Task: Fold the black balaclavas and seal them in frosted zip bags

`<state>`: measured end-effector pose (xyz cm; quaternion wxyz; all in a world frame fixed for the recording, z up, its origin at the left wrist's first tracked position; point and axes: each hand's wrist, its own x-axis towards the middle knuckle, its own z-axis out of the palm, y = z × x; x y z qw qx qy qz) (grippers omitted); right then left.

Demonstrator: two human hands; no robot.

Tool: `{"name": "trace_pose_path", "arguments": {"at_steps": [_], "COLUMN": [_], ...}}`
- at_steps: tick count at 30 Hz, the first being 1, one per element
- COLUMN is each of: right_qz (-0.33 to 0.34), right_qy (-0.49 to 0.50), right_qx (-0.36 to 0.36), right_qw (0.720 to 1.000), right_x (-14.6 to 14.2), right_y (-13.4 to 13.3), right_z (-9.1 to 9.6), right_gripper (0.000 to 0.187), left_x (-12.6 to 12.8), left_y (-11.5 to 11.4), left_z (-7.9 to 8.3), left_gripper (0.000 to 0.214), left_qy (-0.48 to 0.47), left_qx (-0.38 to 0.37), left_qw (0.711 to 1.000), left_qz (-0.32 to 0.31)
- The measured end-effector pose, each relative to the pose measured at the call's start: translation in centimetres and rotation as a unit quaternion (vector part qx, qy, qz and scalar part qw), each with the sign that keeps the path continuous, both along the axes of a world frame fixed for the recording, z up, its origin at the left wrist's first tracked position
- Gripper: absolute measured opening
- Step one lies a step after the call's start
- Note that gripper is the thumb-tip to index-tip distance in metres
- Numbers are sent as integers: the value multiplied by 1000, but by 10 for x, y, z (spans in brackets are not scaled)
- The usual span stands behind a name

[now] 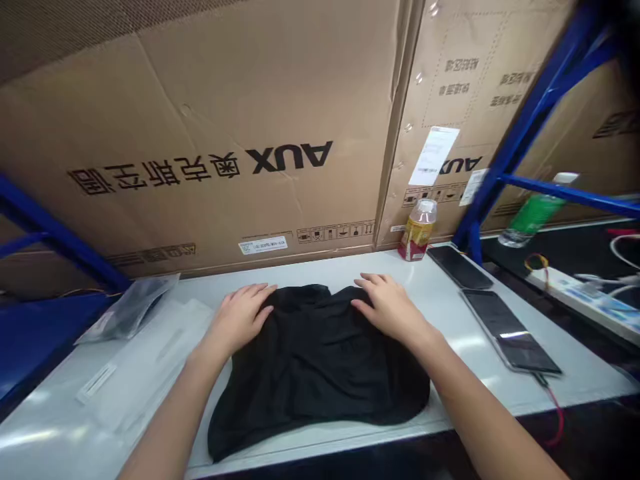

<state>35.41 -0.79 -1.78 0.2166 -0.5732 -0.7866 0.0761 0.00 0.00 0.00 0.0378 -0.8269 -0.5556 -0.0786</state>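
Observation:
A black cloth garment [325, 363] lies spread on the white tabletop [460, 400], its lower edge near the table's front. At its upper left corner rests my left hand [244, 313], fingers apart and lying over the fabric's edge. My right hand [387, 303] sits at the upper right corner, also with fingers spread on the cloth. Neither hand visibly grips the fabric. Small folds run across the middle of the garment. Its exact kind I cannot make out.
Clear plastic bags [150, 353] lie at the left. Large cardboard boxes [240, 100] stand behind the table. A drink bottle [418, 230] and two phones [510, 330] [459, 267] are at the right, beside a blue metal frame [520, 143] and a power strip [585, 297].

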Motion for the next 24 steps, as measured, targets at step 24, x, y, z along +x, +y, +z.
{"name": "trace_pose_path", "arguments": {"at_steps": [24], "right_qz": [71], "right_qy": [-43], "right_qx": [26], "right_qw": [996], "right_x": [-42], "right_y": [19], "right_z": [19], "right_gripper": [36], "left_x": [-33], "left_y": [-8], "left_z": [5], "left_gripper": [34], "left_qy": [-82], "left_qx": [16], "left_qw": [997], "left_qz": [-1]}}
